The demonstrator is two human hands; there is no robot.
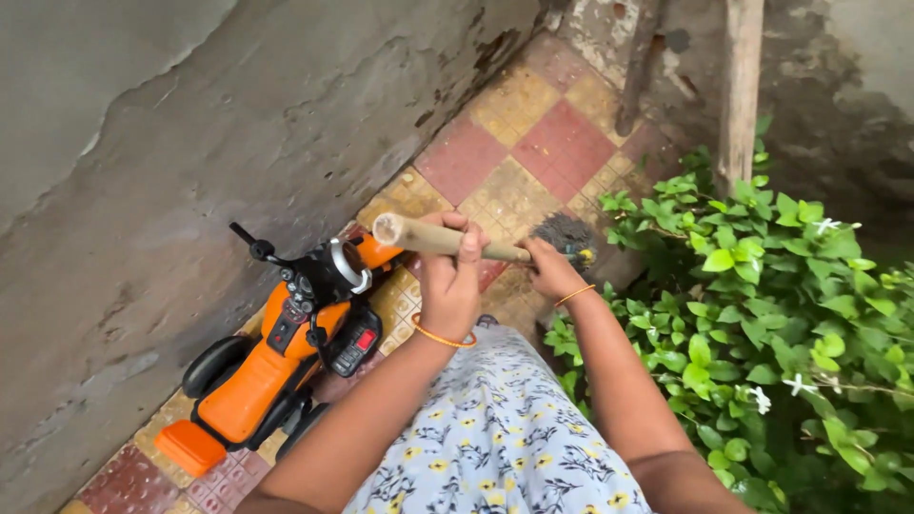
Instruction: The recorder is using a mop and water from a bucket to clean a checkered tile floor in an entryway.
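The person grips a bamboo broom handle (447, 238) with both hands, its long axis running from the hollow cut end near the orange toy quad bike (276, 357) out toward the dark bristle head (564, 231) by the green shrub (762, 305). The left hand (449, 281) is wrapped shut nearer the butt end; the right hand (550, 269) is closed further along, nearest the bristles, above the tiled floor (514, 143).

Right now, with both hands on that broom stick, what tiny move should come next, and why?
Probably a short sweep toward the body. Both the left hand and the right hand grip the bamboo handle, and the broom head sits on the checkered tile floor beside the leafy plant. Pull gently, keeping away from the orange toy quad bike.
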